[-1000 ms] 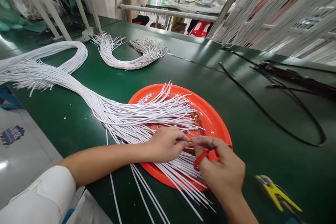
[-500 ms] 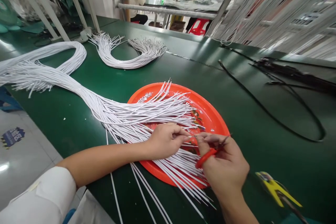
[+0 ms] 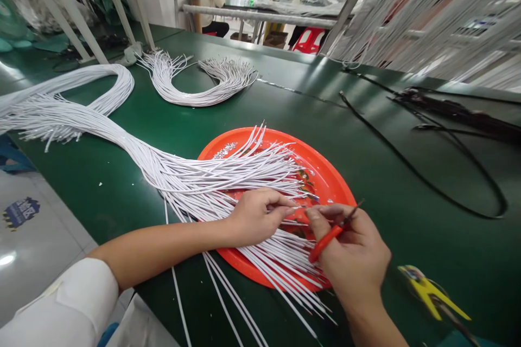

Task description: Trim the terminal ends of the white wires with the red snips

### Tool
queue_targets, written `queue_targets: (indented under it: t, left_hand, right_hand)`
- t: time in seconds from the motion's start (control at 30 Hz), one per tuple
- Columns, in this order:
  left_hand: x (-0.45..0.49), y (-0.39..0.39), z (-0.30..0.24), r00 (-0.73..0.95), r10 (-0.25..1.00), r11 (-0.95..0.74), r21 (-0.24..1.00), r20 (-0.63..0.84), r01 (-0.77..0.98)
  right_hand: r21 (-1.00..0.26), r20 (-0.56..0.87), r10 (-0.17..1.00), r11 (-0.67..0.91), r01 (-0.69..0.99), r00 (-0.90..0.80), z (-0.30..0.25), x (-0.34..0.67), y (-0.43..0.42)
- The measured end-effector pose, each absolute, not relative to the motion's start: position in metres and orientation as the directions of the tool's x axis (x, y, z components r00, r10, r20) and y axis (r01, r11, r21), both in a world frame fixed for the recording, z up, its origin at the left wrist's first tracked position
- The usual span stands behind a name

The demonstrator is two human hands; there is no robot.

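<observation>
A thick bundle of white wires [image 3: 179, 171] runs from the left across a round red tray [image 3: 337, 184], their cut ends fanned over it. My left hand [image 3: 260, 217] rests over the bundle, thumb and forefinger pinched on the end of one white wire. Just to its right, my right hand [image 3: 354, 255] is closed around a pair of red-handled scissors [image 3: 328, 241], the dark tip pointing up and away. Its thumb and forefinger are pressed together near that wire's end; whether they hold anything cannot be made out. Small silvery bits [image 3: 225, 150] lie on the tray's far left.
More white wire bundles [image 3: 199, 98] lie curved on the green table [image 3: 285, 105] behind. A black cable [image 3: 411, 165] loops at the right, and a yellow tool [image 3: 431, 293] lies near the right front. Metal frame bars and hanging wires [image 3: 439, 16] stand behind; people sit beyond.
My right hand has drawn slightly right and down, away from my left fingertips. The scissors have turned in it, so more of the handle and tip shows. My left hand stays in place.
</observation>
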State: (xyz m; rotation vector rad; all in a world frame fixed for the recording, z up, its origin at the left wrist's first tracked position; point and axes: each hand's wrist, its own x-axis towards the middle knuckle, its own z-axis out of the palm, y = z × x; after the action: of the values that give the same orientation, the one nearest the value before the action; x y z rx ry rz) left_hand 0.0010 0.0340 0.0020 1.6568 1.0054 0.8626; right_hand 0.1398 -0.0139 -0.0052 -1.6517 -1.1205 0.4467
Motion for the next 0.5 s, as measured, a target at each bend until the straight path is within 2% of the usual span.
queue_targets:
  t: [0.27,0.5]
  left_hand:
    - [0.002,0.034,0.004,0.353,0.935,-0.068,0.988,0.014,0.139]
    - [0.001,0.034,0.004,0.381,0.924,-0.090,0.982,0.019,0.168]
  right_hand:
    - [-0.793,0.091,0.964,-0.081,0.604,0.249,0.009,0.132,-0.019]
    - [-0.655,0.042,0.977,-0.132,0.744,0.210,0.005,0.130,-0.020]
